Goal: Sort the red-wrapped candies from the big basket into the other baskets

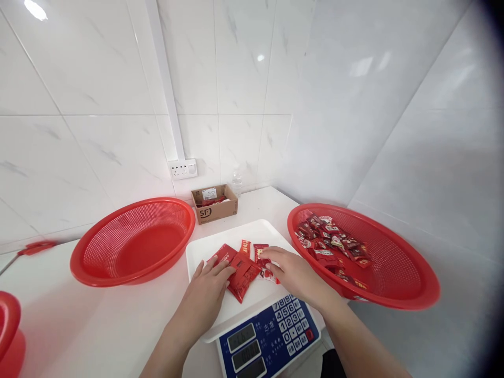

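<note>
A digital scale (271, 336) with a white weighing tray (258, 231) stands before me, and several red packets lie on the tray. My left hand (208, 289) rests with fingers spread at the edge of two larger red packets; the front red packet (244, 278) overlaps the one behind (225, 254). My right hand (291, 270) reaches in from the right, fingers stretched over a small dark-red packet (258, 254) and a white-and-red packet (266, 273). Between the hands lies an orange-red packet (245, 247). The undersides of both hands are hidden.
A red mesh basket (417, 283) with several small wrapped snacks stands right of the scale. Another red basket (129, 210) is at the left, and part of a red container (10, 320) shows lower left. Behind are a cardboard box (218, 211), a clear bottle (237, 184) and a wall socket (183, 168).
</note>
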A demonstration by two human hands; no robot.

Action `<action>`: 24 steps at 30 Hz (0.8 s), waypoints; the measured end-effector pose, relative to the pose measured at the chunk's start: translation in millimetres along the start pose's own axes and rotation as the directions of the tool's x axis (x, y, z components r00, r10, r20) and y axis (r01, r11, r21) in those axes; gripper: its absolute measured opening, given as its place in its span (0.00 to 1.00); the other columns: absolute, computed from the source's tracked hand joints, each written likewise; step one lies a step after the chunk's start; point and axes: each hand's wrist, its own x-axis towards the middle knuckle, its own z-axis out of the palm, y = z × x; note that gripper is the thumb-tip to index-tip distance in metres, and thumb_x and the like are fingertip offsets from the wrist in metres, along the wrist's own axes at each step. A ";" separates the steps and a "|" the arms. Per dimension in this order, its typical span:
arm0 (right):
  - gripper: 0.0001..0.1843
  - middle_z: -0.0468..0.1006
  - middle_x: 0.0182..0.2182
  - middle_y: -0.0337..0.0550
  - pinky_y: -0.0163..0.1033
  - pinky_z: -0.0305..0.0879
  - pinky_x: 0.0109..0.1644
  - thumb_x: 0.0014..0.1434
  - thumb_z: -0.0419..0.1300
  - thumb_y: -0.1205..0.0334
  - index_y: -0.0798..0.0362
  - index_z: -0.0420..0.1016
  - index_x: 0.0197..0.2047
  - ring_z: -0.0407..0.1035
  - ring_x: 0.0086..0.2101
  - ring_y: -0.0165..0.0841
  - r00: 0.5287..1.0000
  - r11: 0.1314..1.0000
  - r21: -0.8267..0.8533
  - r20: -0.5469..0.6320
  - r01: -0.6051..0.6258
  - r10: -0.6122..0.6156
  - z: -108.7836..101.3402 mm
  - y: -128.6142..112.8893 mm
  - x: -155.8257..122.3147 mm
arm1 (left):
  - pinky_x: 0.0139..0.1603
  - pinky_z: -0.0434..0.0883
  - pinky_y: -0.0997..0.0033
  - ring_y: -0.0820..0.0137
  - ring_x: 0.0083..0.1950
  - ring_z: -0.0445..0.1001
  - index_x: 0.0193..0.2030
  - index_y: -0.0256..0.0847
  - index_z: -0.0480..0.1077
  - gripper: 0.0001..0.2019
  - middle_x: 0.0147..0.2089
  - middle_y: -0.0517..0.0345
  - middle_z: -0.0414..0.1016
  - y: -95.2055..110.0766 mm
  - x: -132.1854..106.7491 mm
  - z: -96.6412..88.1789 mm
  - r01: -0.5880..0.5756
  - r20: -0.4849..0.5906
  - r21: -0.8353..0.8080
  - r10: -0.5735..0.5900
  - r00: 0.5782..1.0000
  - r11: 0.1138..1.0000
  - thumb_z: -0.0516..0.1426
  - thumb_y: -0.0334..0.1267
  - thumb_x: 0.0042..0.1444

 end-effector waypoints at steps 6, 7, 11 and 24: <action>0.22 0.67 0.58 0.39 0.43 0.56 0.60 0.59 0.50 0.65 0.46 0.71 0.55 0.61 0.57 0.36 0.985 0.990 0.080 0.117 0.114 -0.123 -4.7 -23.9 -14.2 | 0.65 0.52 0.45 0.57 0.68 0.52 0.56 0.48 0.66 0.18 0.64 0.55 0.62 -1.5 -0.1 2.2 -0.005 -0.019 -0.015 0.005 1.000 1.000 0.45 0.36 0.63; 0.22 0.66 0.59 0.39 0.42 0.56 0.60 0.59 0.51 0.65 0.46 0.71 0.55 0.61 0.57 0.35 0.979 0.986 0.084 0.139 0.141 -0.152 -4.2 -28.4 -15.7 | 0.64 0.52 0.45 0.57 0.68 0.52 0.56 0.49 0.66 0.17 0.64 0.55 0.62 -2.1 -0.5 2.8 -0.008 -0.023 -0.013 0.007 1.000 1.000 0.45 0.37 0.63; 0.22 0.67 0.58 0.42 0.42 0.59 0.58 0.59 0.54 0.62 0.47 0.69 0.56 0.62 0.56 0.37 0.962 0.977 0.064 0.173 0.204 -0.212 4.8 -40.3 -17.2 | 0.65 0.52 0.46 0.58 0.68 0.51 0.58 0.52 0.64 0.18 0.66 0.57 0.59 -4.4 -2.4 3.9 -0.035 -0.027 -0.040 0.033 0.999 0.999 0.46 0.38 0.63; 0.25 0.75 0.50 0.38 0.40 0.62 0.53 0.53 0.47 0.75 0.47 0.73 0.49 0.69 0.49 0.35 0.947 0.962 0.015 0.173 0.273 -0.271 12.3 -30.7 -15.7 | 0.64 0.54 0.46 0.57 0.68 0.53 0.61 0.42 0.62 0.21 0.66 0.52 0.58 -8.9 1.1 5.8 0.130 -0.046 0.069 -0.127 0.991 0.989 0.42 0.38 0.64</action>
